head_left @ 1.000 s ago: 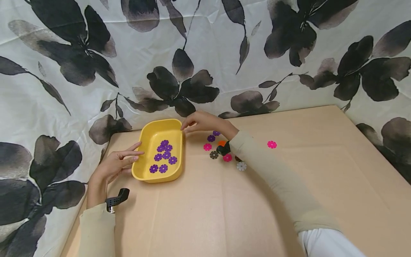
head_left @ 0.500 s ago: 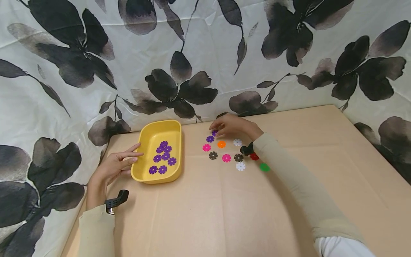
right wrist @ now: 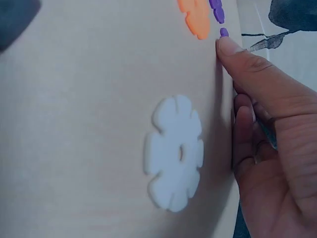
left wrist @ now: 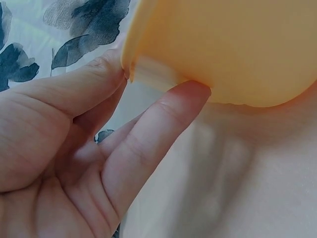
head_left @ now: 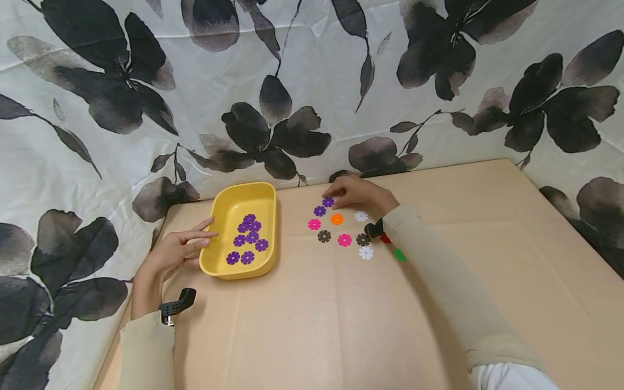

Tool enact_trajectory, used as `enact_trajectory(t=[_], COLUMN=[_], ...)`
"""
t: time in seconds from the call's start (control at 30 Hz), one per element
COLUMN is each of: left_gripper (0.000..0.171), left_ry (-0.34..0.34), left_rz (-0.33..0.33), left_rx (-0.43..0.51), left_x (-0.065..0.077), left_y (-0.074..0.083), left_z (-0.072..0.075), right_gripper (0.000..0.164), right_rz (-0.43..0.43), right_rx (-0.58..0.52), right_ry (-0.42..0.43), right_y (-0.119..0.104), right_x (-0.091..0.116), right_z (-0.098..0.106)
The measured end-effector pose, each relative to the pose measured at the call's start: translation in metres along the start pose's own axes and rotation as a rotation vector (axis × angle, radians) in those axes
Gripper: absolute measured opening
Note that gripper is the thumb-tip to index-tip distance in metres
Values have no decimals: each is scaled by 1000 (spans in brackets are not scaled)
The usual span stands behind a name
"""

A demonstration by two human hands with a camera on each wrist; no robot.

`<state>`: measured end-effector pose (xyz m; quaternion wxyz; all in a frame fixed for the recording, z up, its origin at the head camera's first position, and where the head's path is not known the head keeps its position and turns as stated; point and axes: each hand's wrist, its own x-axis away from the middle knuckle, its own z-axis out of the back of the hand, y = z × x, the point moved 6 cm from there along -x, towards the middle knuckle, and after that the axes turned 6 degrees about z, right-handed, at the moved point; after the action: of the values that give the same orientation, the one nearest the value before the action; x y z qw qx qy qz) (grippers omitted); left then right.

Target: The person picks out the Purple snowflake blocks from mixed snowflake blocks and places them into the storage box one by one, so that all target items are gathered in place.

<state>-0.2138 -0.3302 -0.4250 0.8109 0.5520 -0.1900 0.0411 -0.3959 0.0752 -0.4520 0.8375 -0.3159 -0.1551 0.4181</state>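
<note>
A yellow tray (head_left: 270, 260) stands at the left of the table with several purple flower-shaped discs (head_left: 252, 236) in it. My left hand (head_left: 170, 250) holds its left side, fingers at the rim; in the left wrist view a fingertip (left wrist: 195, 91) presses the tray's outer wall (left wrist: 237, 59). My right hand (head_left: 361, 194) is at the table's far edge, thumb and forefinger pinching a purple flower-shaped disc (head_left: 328, 202) at table level. In the right wrist view the thumb tip (right wrist: 229, 45) touches a purple disc (right wrist: 224, 32), mostly hidden.
Near the right hand lie a second purple disc (head_left: 319, 211), an orange disc (head_left: 337, 219), pink discs (head_left: 344, 240), dark discs (head_left: 324, 236) and white discs (head_left: 366, 253). Red and green discs (head_left: 400, 254) show partly beneath the right forearm. A floral cloth (head_left: 302, 65) hangs behind the table.
The right hand has moved right from the tray's rim to the purple disc by the far edge, and its fingers have settled on it. The left hand and tray stay in place.
</note>
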Motion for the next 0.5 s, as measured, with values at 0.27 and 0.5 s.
enact_trajectory(t=[0.27, 0.5], left_gripper=[48, 49], left_ry=[-1, -11], left_rz=[-6, 0], left_rx=[-8, -15], left_x=[2, 2], left_y=[-1, -3], left_z=[2, 2], right_gripper=[30, 25], right_rz=[-28, -33], right_rx=[28, 112], right_ry=[19, 31], right_y=[-6, -11], right_x=[2, 5], right_z=[-1, -1])
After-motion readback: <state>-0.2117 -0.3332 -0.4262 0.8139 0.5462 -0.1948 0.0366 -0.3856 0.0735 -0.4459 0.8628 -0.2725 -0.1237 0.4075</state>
